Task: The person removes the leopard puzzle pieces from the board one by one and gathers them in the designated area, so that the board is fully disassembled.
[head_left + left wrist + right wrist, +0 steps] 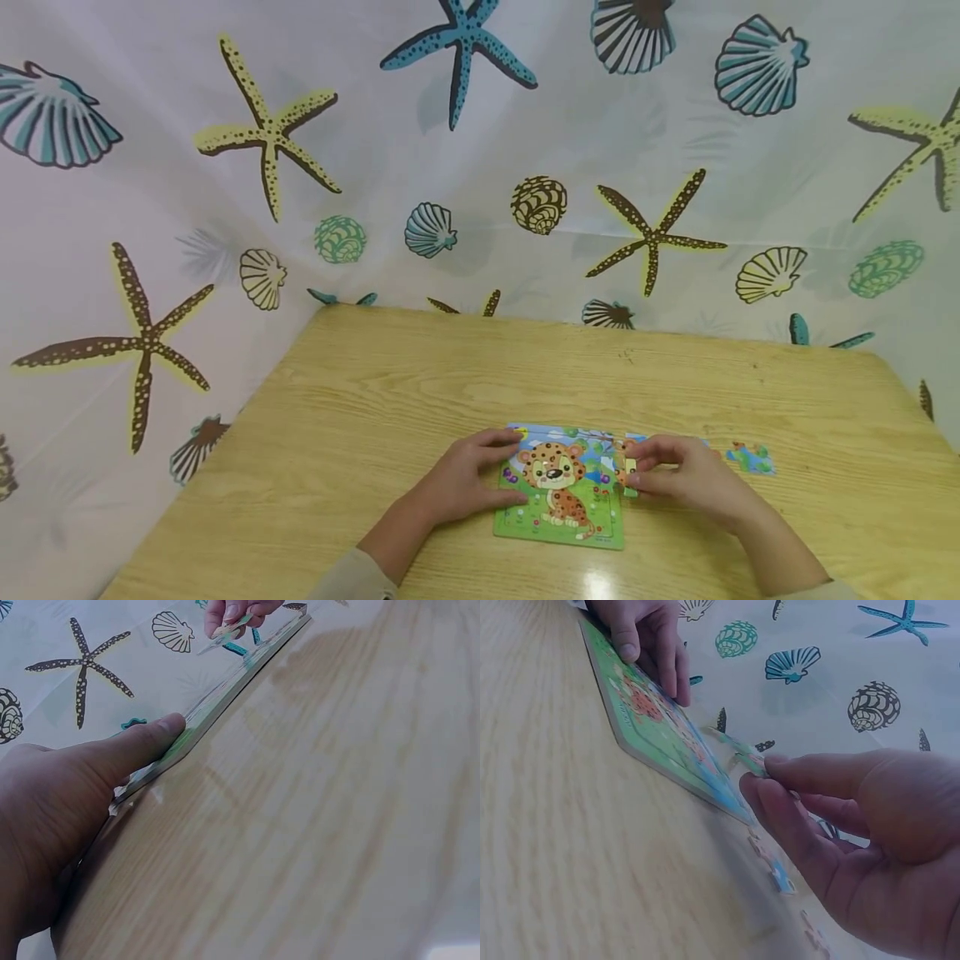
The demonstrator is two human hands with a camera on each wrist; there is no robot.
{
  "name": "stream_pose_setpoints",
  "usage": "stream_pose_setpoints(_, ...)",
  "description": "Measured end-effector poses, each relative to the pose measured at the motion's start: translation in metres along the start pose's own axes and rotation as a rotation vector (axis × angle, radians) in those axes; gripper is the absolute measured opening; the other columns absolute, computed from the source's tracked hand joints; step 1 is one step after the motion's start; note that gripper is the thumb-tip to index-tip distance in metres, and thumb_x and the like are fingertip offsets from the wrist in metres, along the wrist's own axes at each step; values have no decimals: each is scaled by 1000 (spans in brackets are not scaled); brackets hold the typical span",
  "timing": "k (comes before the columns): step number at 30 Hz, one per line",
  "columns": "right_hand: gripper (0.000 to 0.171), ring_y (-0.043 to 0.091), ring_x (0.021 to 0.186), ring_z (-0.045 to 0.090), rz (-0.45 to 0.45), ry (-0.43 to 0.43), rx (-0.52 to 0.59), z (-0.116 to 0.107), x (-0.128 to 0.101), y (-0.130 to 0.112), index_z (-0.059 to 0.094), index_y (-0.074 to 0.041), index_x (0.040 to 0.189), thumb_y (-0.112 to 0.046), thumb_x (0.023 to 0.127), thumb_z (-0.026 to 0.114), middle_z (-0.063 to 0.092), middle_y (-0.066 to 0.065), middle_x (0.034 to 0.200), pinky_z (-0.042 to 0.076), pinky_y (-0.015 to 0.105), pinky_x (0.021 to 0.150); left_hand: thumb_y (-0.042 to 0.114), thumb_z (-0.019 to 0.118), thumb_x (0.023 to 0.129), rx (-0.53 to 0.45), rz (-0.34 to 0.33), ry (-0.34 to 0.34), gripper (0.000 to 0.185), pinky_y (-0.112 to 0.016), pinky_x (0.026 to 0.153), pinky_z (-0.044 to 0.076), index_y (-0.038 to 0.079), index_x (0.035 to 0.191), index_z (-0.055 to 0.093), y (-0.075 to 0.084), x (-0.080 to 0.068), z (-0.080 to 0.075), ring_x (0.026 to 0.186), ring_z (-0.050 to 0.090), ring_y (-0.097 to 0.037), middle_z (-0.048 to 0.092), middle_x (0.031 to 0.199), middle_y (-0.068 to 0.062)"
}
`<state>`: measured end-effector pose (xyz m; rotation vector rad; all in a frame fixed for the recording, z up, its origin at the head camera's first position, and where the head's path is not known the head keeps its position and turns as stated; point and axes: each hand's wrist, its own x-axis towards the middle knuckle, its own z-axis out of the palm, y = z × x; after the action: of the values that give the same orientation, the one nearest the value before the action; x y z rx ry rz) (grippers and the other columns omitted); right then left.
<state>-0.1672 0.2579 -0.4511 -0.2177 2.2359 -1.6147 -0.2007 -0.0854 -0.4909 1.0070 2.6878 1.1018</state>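
A leopard jigsaw puzzle point(558, 504) in a flat board with a green border lies on the table. My left hand point(468, 477) rests over its left side, thumb and fingers spread and fairly straight; in the left wrist view the thumb touches the board's edge point(191, 742). Between thumb and fingertips, my right hand point(693, 479) pinches a puzzle piece point(628, 475) by the board's right edge. The right wrist view shows that piece point(742, 756) raised above the board, partly hidden by the fingertips. Much of the leopard picture shows within the frame.
Loose puzzle pieces point(752, 458) lie on the wooden table point(390, 383) right of the board, some partly behind my right hand. A white cloth point(480, 158) printed with starfish and shells hangs along the table's back and sides.
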Motion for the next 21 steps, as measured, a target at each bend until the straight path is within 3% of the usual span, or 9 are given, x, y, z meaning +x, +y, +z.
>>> stream_pose_setpoints(13,38,19,86,67,35,-40,-50,-18,-11,3,59,9,120,-13,92,72,62,12,99,64,32,75,45,82,81,-9,-7,-23,74,-44,119,37,4,137,59,-1,-1,1,146,41,-22,47,153,3)
stream_pose_setpoints(21,33,18,80,66,45,1,-114,-9,-11,-2,62,9,113,-10,89,75,63,11,93,63,28,69,45,81,81,-11,0,-20,73,-46,119,37,3,137,59,-1,0,1,145,41,-24,47,154,1)
